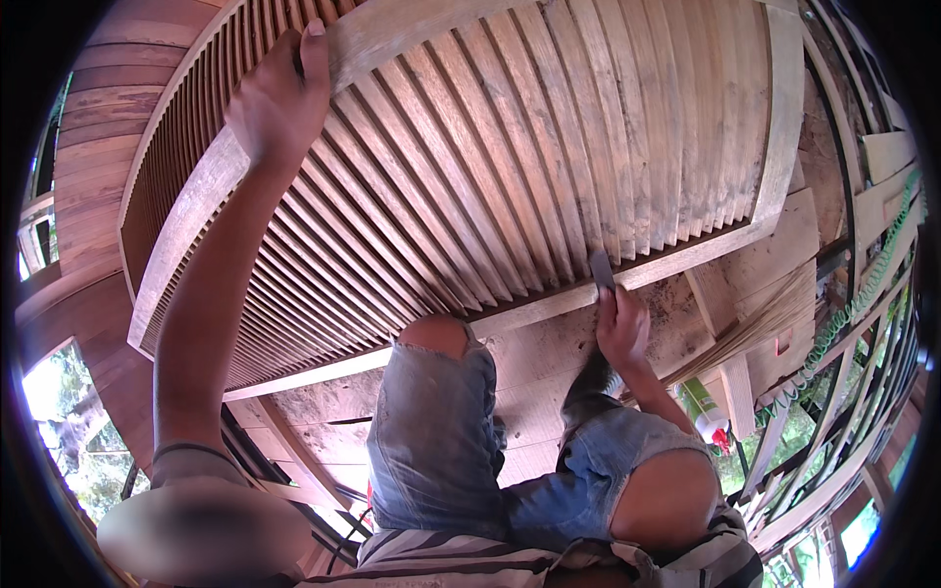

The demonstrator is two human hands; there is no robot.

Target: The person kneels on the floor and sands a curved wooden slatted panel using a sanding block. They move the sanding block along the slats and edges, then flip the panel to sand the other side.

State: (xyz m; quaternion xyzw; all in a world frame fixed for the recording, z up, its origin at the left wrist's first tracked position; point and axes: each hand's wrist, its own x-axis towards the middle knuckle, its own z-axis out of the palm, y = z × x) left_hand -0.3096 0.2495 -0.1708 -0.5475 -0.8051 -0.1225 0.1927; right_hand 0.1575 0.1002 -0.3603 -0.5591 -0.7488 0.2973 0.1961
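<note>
A large louvered wooden panel with many slats lies before me, its lower rail near my knees. My left hand grips the panel's wide wooden rail at the upper left, the thumb raised along its far edge. Low on the right, my right hand holds a flat, dark, narrow blade or strip; its exact kind cannot be told. The tip of that strip rests at the ends of the slats, beside the lower rail.
A green and white bottle with a red nozzle lies by my right knee. Thin wooden strips and a green coiled hose are at the right. A second louvered section stands at the left, near a plank wall.
</note>
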